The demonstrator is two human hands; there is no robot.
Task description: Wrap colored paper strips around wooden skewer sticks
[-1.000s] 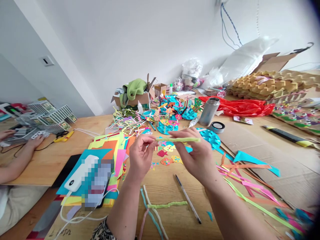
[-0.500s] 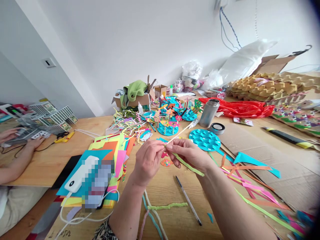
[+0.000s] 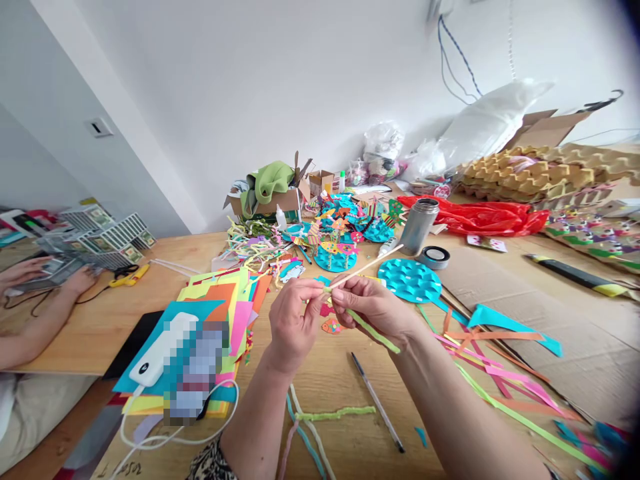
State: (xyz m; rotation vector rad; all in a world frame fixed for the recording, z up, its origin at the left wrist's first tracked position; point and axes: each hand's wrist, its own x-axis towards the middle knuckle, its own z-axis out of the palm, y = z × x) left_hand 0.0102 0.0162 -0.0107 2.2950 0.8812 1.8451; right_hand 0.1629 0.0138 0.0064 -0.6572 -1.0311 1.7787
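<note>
My left hand (image 3: 295, 317) pinches the end of a yellow-green pipe cleaner (image 3: 373, 329) at the near tip of a thin pale stick (image 3: 373, 265). My right hand (image 3: 377, 303) is closed on that stick, which points up and to the right. The pipe cleaner's free length trails below my right palm toward the wrist; its middle is hidden by the fingers. Below my hands, another green pipe cleaner (image 3: 340, 414) lies across blue, white and pink ones (image 3: 305, 433). Beside them is a pen (image 3: 377, 401). Small paper fish (image 3: 331, 325) lie just beyond my fingers.
Coloured paper (image 3: 235, 293), a power bank (image 3: 163, 347) and a blurred phone lie at left. A blue scalloped disc (image 3: 410, 280), steel flask (image 3: 419, 227) and paper strips (image 3: 510, 373) are at right. Decorated fish crafts (image 3: 340, 233) stand behind. A co-worker's hands (image 3: 75, 283) are far left.
The stick has swung slightly, its far end now further right. My left fingers have shifted a little left at the tip, and the pipe cleaner's tail has drawn slightly left.
</note>
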